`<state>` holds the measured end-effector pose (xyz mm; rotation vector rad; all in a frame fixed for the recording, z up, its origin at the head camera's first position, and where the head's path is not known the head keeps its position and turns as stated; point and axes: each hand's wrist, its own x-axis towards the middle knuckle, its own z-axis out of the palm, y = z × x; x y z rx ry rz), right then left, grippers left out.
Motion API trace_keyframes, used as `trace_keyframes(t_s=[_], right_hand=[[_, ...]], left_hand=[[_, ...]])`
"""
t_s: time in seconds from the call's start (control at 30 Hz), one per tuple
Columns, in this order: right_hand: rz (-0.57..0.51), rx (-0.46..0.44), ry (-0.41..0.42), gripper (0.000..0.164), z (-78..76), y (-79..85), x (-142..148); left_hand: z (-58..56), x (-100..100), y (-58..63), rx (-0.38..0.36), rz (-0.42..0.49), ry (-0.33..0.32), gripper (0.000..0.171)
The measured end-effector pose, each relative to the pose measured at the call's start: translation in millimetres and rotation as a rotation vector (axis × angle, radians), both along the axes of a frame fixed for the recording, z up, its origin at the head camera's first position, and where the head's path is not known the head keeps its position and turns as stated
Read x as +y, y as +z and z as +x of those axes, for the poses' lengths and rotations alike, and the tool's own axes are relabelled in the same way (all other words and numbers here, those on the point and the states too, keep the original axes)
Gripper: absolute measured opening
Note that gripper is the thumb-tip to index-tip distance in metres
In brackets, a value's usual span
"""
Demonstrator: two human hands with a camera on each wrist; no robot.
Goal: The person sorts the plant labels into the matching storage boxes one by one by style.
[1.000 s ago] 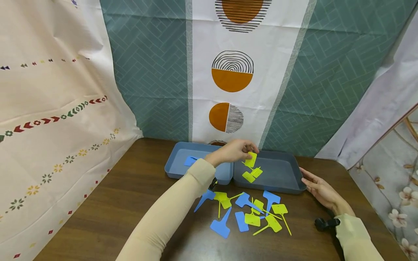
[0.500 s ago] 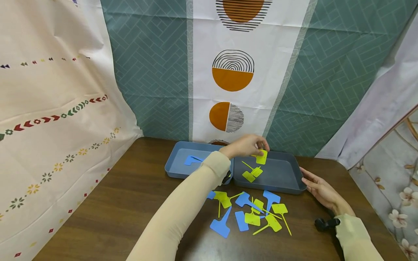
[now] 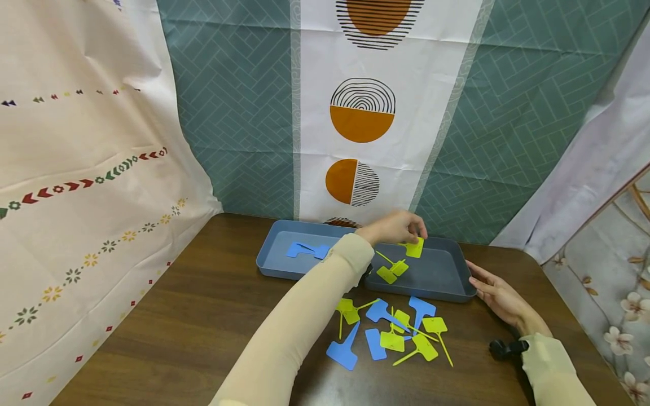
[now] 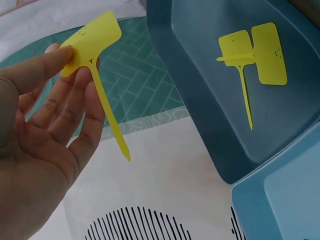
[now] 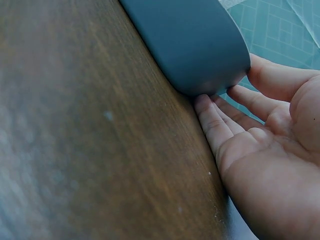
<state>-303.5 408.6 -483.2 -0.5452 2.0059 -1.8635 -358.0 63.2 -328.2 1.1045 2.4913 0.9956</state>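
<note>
My left hand [image 3: 396, 227] pinches a yellow T-shaped plant label [image 4: 100, 40] between thumb and fingers, above the back of the dark grey-blue tray [image 3: 437, 276]. In the left wrist view its pointed stem hangs free. Overlapping yellow labels [image 3: 387, 275] lie on that tray's floor, near its left side. At the tray's right end, my right hand [image 3: 505, 296] touches the outer wall with extended fingers [image 5: 215, 125]. Several blue labels [image 3: 342, 354] and yellow labels [image 3: 426, 348] lie scattered and partly overlapping on the table in front.
Left of the dark tray stands a lighter blue tray [image 3: 274, 259] with blue labels [image 3: 299, 250] in it, partly hidden by the left arm. Both trays stand on a brown wooden table [image 3: 167, 316]. A patterned cloth [image 3: 244, 129] hangs behind them.
My left hand has moved right, carrying the yellow plant label farther over the dark tray. The right hand stays at the tray's right end.
</note>
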Motion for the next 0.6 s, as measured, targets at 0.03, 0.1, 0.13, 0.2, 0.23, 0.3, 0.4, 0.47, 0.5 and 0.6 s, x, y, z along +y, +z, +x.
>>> trace_keyframes(t_s=[0.03,0.1,0.13,0.2,0.23,0.3,0.4,0.47,0.5,0.6], right_hand=[[-0.006,0.004,0.002,0.064,-0.2,-0.5,0.3],[-0.012,0.012,0.006,0.064,-0.5,-1.2,0.8],[-0.015,0.015,0.008,0.063,-0.6,-1.6,0.9],[-0.017,0.015,0.009,0.063,-0.6,-2.0,1.0],[-0.016,0.014,0.009,0.063,-0.5,-2.0,0.9],[-0.016,0.009,0.006,0.063,0.1,-1.8,0.6],[-0.017,0.001,-0.001,0.064,1.1,-1.1,-0.2],[-0.023,-0.002,-0.003,0.064,1.3,-0.9,-0.5],[-0.028,-0.002,-0.003,0.064,1.3,-0.9,-0.5],[-0.038,0.001,0.0,0.064,0.6,-1.4,0.0]], left_hand=[[-0.2,1.3,-0.4,0.004,-0.007,0.001,0.011],[-0.2,3.7,-1.1,0.008,-0.024,0.003,0.011],[-0.5,4.7,-1.9,0.012,-0.034,0.006,0.011],[-1.3,6.5,-3.3,0.009,-0.044,0.008,0.012],[-1.5,7.1,-3.7,0.004,-0.044,0.006,0.012],[-1.8,8.2,-4.4,-0.014,-0.043,0.003,0.013],[-1.4,9.5,-4.2,-0.033,-0.046,0.0,0.013],[-2.5,9.8,-5.2,-0.029,-0.061,0.0,0.014],[-3.6,9.9,-6.3,-0.021,-0.073,0.005,0.015],[-10.1,8.7,-12.5,-0.004,-0.106,0.036,0.018]])
